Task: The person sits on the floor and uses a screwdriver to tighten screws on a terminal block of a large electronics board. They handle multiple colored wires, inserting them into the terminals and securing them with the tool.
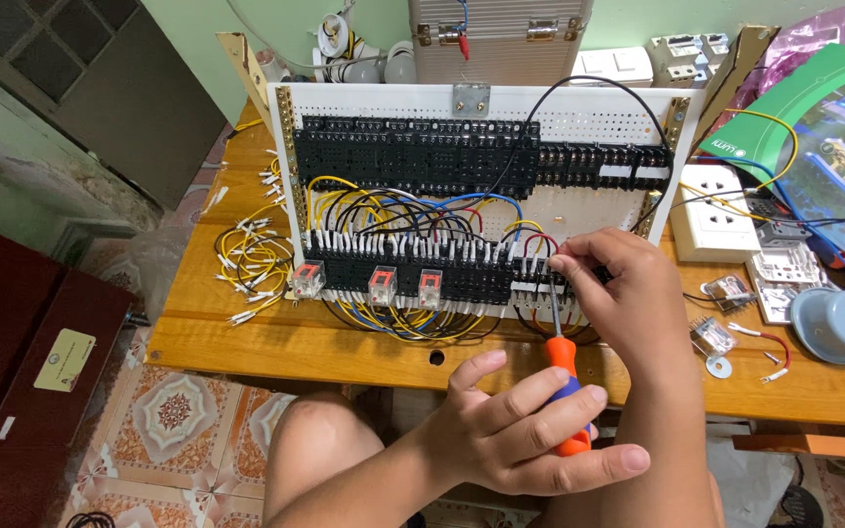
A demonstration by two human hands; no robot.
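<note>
The left hand (515, 430) is wrapping all its fingers (540, 416) tightly around the orange-and-blue handle of a screwdriver (565, 391), thumb lying along the underside, no gap showing in the grip. The screwdriver's thin shaft is running up from those fingers to the lower row of black relay sockets (413, 274) on the white perforated wiring panel (579, 117). Just above the handle, the right hand (623, 293) is pinching its fingertips (564, 256) nearly closed on a wire at the socket terminals; what exactly sits between them is too small to tell. Left of the fingertips, three clear relays (372, 286) are sitting in the sockets among yellow, blue and black wires. Farther right, a white wall socket (716, 220) is lying on the wooden table (246, 337).
</note>
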